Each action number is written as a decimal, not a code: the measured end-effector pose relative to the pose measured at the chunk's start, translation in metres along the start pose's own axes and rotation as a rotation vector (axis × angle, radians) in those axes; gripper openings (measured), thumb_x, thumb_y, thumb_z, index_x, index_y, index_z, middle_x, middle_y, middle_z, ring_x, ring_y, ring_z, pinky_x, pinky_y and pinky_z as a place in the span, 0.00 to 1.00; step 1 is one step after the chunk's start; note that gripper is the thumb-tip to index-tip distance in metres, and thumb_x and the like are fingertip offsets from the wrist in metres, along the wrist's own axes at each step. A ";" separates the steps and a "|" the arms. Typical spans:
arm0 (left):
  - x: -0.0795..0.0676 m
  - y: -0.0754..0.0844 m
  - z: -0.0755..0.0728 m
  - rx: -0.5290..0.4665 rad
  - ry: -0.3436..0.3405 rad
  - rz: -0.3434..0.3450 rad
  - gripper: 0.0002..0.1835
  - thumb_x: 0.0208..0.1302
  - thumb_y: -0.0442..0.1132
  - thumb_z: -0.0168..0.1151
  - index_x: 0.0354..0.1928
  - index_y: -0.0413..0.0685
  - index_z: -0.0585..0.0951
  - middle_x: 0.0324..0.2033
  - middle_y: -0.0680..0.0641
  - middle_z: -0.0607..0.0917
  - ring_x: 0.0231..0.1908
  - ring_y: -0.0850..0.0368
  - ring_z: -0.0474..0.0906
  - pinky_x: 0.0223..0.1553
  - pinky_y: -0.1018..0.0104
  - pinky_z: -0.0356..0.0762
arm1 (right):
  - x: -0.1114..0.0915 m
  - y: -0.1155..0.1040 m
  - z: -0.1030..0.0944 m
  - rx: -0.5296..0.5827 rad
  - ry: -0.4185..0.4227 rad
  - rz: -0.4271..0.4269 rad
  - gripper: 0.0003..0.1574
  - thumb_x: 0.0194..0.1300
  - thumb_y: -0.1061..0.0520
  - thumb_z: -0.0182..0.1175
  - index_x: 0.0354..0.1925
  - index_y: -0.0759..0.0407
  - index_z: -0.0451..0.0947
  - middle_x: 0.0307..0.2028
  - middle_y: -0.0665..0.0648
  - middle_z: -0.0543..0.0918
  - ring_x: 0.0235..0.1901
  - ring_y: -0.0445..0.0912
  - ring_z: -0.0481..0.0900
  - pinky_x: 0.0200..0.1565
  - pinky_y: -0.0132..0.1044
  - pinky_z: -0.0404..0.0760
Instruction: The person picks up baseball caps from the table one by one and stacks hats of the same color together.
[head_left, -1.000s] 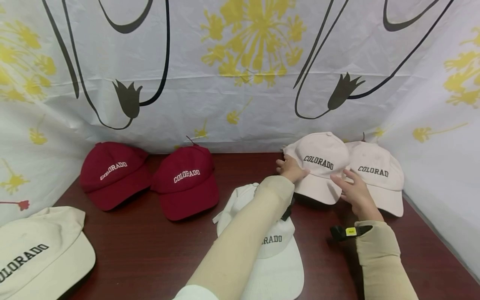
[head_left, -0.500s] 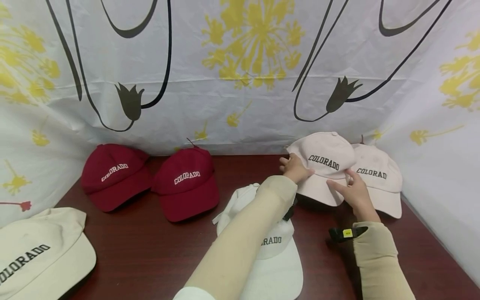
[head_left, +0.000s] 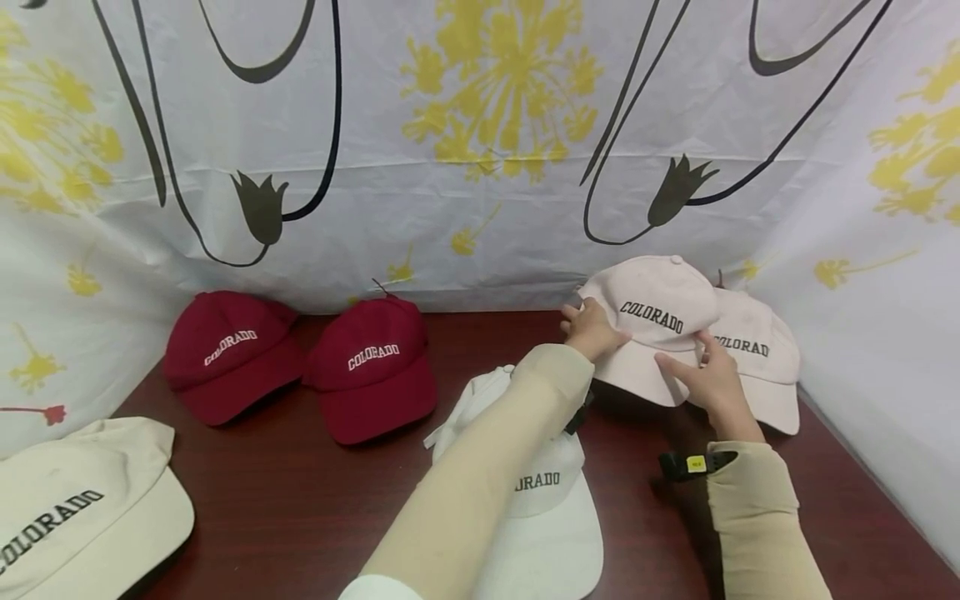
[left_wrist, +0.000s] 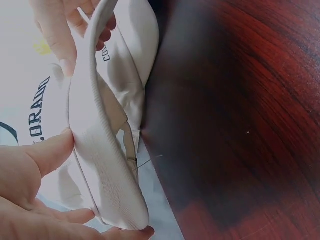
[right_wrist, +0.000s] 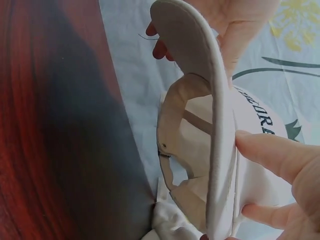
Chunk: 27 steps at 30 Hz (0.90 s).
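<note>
A pale pink baseball cap [head_left: 651,300] lettered COLORADO is held between both hands at the back right. My left hand [head_left: 592,329] grips its left side, thumb on the front where brim meets crown. Opposite it, my right hand [head_left: 712,375] pinches the right side of the brim. The left wrist view shows the brim [left_wrist: 107,165] edge-on with fingers beneath it. From the right wrist, the open underside and back strap of the cap [right_wrist: 190,135] show, above the dark table. A second pale pink cap [head_left: 757,354] sits right behind the right hand, partly covered.
Two dark red caps [head_left: 232,354] stand side by side at the back left of the red-brown table [head_left: 300,500]. A cream cap [head_left: 75,508] lies front left. Under the left forearm is a white cap [head_left: 551,533]. A floral-print cloth [head_left: 375,167] borders the back and sides.
The held pale pink cap has shifted slightly right and up, overlapping more of the second pink cap. Both hands have kept their hold and moved with it.
</note>
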<state>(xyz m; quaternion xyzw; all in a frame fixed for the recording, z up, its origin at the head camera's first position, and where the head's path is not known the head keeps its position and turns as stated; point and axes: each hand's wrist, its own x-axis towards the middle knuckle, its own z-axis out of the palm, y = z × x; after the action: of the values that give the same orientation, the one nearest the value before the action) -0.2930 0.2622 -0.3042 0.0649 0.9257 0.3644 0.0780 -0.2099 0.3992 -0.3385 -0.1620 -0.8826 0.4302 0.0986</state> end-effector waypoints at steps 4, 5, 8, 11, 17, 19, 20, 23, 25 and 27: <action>-0.003 0.002 -0.002 0.005 0.004 0.004 0.31 0.50 0.49 0.70 0.54 0.48 0.68 0.50 0.42 0.63 0.49 0.46 0.64 0.43 0.63 0.67 | -0.003 -0.003 -0.003 0.000 0.015 -0.018 0.53 0.62 0.44 0.56 0.70 0.64 0.39 0.64 0.79 0.47 0.60 0.72 0.52 0.54 0.61 0.59; -0.004 0.003 -0.002 0.007 0.006 0.007 0.31 0.50 0.49 0.70 0.54 0.48 0.68 0.50 0.42 0.63 0.49 0.46 0.64 0.43 0.63 0.67 | -0.004 -0.003 -0.004 0.001 0.017 -0.019 0.53 0.63 0.44 0.56 0.70 0.64 0.39 0.64 0.79 0.47 0.60 0.72 0.52 0.54 0.61 0.59; -0.005 0.005 -0.005 0.017 0.016 0.017 0.31 0.50 0.49 0.69 0.53 0.48 0.68 0.51 0.42 0.63 0.49 0.47 0.64 0.43 0.64 0.68 | -0.006 -0.005 -0.006 0.000 0.016 -0.023 0.53 0.63 0.44 0.55 0.70 0.64 0.38 0.63 0.80 0.47 0.60 0.72 0.52 0.54 0.61 0.59; -0.007 0.007 -0.007 0.027 0.028 0.024 0.31 0.49 0.50 0.69 0.53 0.48 0.68 0.51 0.42 0.63 0.49 0.47 0.64 0.42 0.63 0.68 | -0.008 -0.007 -0.008 -0.002 0.017 -0.020 0.53 0.63 0.43 0.54 0.70 0.65 0.37 0.62 0.80 0.47 0.59 0.71 0.52 0.54 0.61 0.58; -0.010 0.010 -0.012 0.045 0.045 0.044 0.32 0.49 0.51 0.69 0.53 0.48 0.68 0.50 0.43 0.63 0.49 0.48 0.64 0.42 0.64 0.69 | -0.011 -0.010 -0.011 0.002 0.023 -0.027 0.53 0.63 0.43 0.54 0.70 0.65 0.37 0.63 0.79 0.47 0.60 0.71 0.52 0.54 0.61 0.58; -0.011 0.011 -0.014 0.050 0.054 0.060 0.32 0.49 0.51 0.70 0.53 0.48 0.69 0.51 0.43 0.63 0.50 0.48 0.64 0.43 0.65 0.69 | -0.012 -0.012 -0.011 0.008 0.026 -0.030 0.53 0.63 0.42 0.54 0.70 0.65 0.37 0.64 0.78 0.47 0.60 0.71 0.51 0.54 0.62 0.58; -0.012 0.012 -0.015 0.056 0.058 0.067 0.32 0.49 0.51 0.70 0.53 0.48 0.69 0.51 0.43 0.63 0.50 0.48 0.64 0.43 0.65 0.69 | -0.012 -0.013 -0.011 0.008 0.027 -0.033 0.53 0.63 0.42 0.54 0.70 0.64 0.37 0.64 0.78 0.47 0.60 0.71 0.51 0.54 0.62 0.58; -0.013 0.013 -0.019 0.086 0.066 0.084 0.33 0.49 0.52 0.69 0.54 0.47 0.68 0.51 0.43 0.63 0.50 0.48 0.64 0.44 0.66 0.68 | -0.013 -0.016 -0.011 0.013 0.029 -0.041 0.53 0.63 0.42 0.54 0.70 0.64 0.38 0.64 0.78 0.47 0.60 0.71 0.51 0.54 0.62 0.57; -0.013 0.013 -0.022 0.103 0.066 0.089 0.34 0.49 0.53 0.69 0.55 0.47 0.68 0.50 0.43 0.64 0.49 0.49 0.65 0.44 0.67 0.67 | -0.014 -0.018 -0.012 0.011 0.031 -0.047 0.53 0.63 0.42 0.54 0.70 0.65 0.38 0.64 0.79 0.47 0.60 0.71 0.51 0.54 0.62 0.57; -0.014 0.013 -0.025 0.113 0.063 0.094 0.36 0.49 0.54 0.68 0.56 0.47 0.67 0.50 0.43 0.64 0.49 0.49 0.65 0.43 0.67 0.67 | -0.015 -0.020 -0.013 0.013 0.035 -0.056 0.53 0.63 0.42 0.54 0.70 0.65 0.38 0.64 0.79 0.47 0.60 0.71 0.50 0.54 0.62 0.56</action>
<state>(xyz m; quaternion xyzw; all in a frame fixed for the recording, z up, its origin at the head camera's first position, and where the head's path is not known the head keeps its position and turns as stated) -0.2835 0.2528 -0.2763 0.1011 0.9428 0.3165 0.0278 -0.1955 0.3916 -0.3151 -0.1442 -0.8821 0.4302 0.1270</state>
